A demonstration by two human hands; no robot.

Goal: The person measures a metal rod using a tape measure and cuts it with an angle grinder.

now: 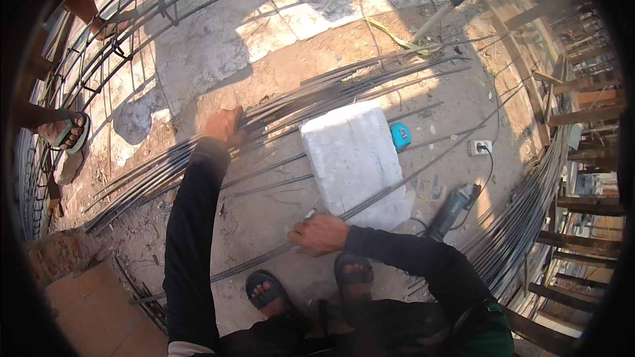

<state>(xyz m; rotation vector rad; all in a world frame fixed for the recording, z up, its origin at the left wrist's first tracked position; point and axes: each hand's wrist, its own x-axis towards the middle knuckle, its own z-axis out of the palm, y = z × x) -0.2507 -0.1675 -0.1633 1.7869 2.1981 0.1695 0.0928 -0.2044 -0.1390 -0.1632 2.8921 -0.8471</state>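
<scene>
Far forward on the left, my left hand (223,127) is at a bundle of long thin steel rods (311,96) on the ground. Its fingers look curled over the rods, though slightly blurred. Close to my feet, my right hand (319,234) is closed around a pair of thin steel rods (248,264). These rods slant up to the right across a rough white block (354,149), which lies between the bundle and me. Touching the block's right side is a teal tape measure (400,135).
An angle grinder (451,213) lies at right below a white socket box (479,148). More rods (522,231) are piled along the right. A tied rebar cage (165,6) curves across the far left, beside another person's sandalled foot (69,131). Low brickwork (63,254) stands at lower left.
</scene>
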